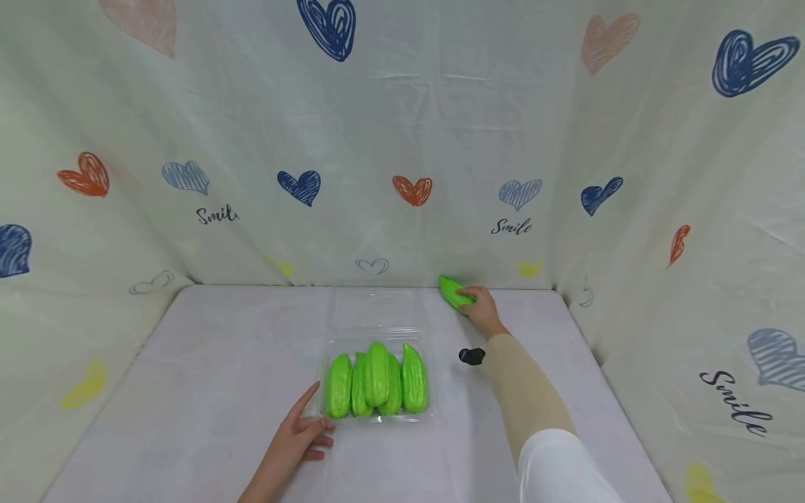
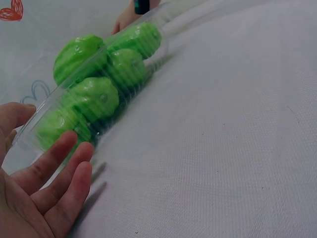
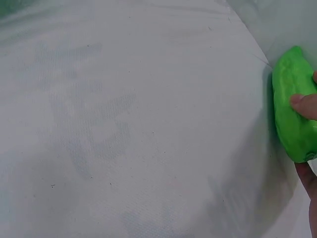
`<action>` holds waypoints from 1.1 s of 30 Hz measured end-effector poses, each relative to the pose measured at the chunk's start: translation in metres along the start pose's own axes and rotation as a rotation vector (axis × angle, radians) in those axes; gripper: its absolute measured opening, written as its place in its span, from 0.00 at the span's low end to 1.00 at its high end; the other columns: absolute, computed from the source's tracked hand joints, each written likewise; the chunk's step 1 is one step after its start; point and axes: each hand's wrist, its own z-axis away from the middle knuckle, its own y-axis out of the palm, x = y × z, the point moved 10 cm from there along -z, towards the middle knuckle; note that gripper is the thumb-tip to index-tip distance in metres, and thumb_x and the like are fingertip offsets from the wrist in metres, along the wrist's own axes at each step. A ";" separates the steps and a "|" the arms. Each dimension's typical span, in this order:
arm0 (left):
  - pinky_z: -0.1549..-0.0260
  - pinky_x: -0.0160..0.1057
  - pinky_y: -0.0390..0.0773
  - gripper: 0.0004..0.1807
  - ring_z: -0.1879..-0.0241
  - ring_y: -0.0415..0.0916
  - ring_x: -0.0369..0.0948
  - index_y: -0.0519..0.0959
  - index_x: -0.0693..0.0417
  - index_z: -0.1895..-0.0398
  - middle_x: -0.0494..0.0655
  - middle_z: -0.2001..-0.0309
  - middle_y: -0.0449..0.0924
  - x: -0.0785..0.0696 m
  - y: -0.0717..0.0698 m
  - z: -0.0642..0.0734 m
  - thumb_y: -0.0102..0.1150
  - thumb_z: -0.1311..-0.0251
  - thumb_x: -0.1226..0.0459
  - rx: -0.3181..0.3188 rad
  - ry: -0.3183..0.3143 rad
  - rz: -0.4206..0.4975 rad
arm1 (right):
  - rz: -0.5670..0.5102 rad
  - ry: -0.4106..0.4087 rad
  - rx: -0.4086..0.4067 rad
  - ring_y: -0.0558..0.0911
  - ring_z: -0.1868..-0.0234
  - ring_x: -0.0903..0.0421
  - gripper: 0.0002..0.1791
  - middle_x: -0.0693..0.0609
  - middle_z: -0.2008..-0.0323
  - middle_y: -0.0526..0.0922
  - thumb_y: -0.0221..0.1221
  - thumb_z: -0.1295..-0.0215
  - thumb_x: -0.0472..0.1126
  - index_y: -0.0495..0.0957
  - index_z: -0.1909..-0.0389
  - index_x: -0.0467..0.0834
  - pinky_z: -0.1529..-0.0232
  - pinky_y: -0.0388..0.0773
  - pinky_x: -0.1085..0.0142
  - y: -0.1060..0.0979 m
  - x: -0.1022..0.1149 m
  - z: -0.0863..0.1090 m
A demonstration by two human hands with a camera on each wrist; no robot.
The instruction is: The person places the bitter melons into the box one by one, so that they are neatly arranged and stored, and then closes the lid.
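Note:
At the back edge of the table my right hand (image 1: pixel 484 312) grips a bright green, cucumber-like vegetable (image 1: pixel 454 290). In the right wrist view the thumb (image 3: pixel 304 105) lies across the side of that vegetable (image 3: pixel 290 106), and the rest of the hand is mostly cut off. Several similar ridged green vegetables (image 1: pixel 377 374) lie side by side in a clear plastic clamshell box (image 1: pixel 415 418), one of them on top of the others. My left hand (image 1: pixel 294 434) is at the box's near left corner with its fingers extended. From the left wrist, its fingertips (image 2: pixel 85 148) overlap the box wall.
The box lid (image 1: pixel 375 309) lies folded back toward the rear wall. Heart-patterned cloth (image 1: pixel 352 230) encloses the white table (image 1: pixel 233 377) at the back and sides. A black wrist device (image 1: pixel 472 356) sticks out from the right sleeve.

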 end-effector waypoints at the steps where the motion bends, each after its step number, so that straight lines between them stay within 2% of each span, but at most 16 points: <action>1: 0.70 0.47 0.82 0.40 0.66 0.83 0.50 0.51 0.49 0.23 0.55 0.62 0.84 0.000 0.000 0.000 0.59 0.34 0.62 -0.001 -0.002 -0.001 | -0.001 0.001 -0.003 0.66 0.36 0.39 0.22 0.35 0.41 0.70 0.64 0.41 0.28 0.79 0.44 0.35 0.34 0.58 0.49 0.000 0.000 0.000; 12: 0.70 0.48 0.82 0.39 0.65 0.82 0.51 0.51 0.48 0.23 0.54 0.62 0.83 0.004 -0.002 0.003 0.58 0.33 0.61 -0.018 -0.018 -0.001 | -0.022 -0.004 -0.006 0.68 0.38 0.40 0.21 0.38 0.41 0.70 0.65 0.39 0.33 0.80 0.44 0.39 0.35 0.62 0.49 -0.001 0.010 0.004; 22: 0.71 0.47 0.82 0.38 0.66 0.83 0.51 0.53 0.47 0.24 0.54 0.62 0.83 0.001 -0.002 0.003 0.57 0.33 0.63 -0.037 -0.012 0.006 | -0.011 -0.055 0.005 0.67 0.38 0.39 0.21 0.36 0.42 0.69 0.66 0.40 0.33 0.80 0.44 0.37 0.36 0.63 0.47 -0.005 0.031 0.021; 33: 0.73 0.47 0.82 0.38 0.68 0.83 0.50 0.53 0.48 0.24 0.56 0.63 0.84 -0.004 -0.001 0.002 0.57 0.34 0.66 -0.035 0.013 0.009 | -0.038 -0.054 0.019 0.66 0.37 0.40 0.22 0.39 0.40 0.68 0.66 0.39 0.35 0.79 0.43 0.40 0.36 0.63 0.47 -0.007 0.053 0.040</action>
